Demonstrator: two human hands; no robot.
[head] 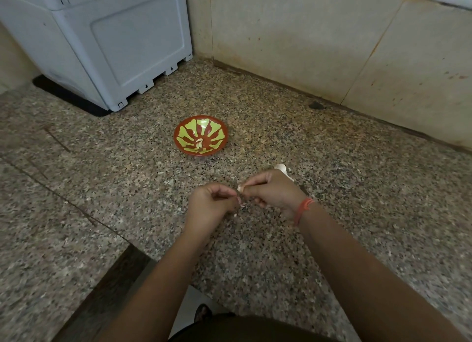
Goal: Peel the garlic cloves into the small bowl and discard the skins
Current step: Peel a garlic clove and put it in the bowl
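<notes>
1. Garlic clove (240,188) sits pinched in the right hand (274,192), above the granite counter (127,188), near the small bowl (176,133).
2. Left hand (208,205) pinches its skin (241,203); pull steadily away, keeping the clove firm.

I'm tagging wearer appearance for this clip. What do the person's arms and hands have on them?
Both forearms are bare, with no sleeves in view and no gloves. The right hand has an orange-red thread band wound in several strands round its wrist. The left hand wears nothing; no rings show on either.
</notes>
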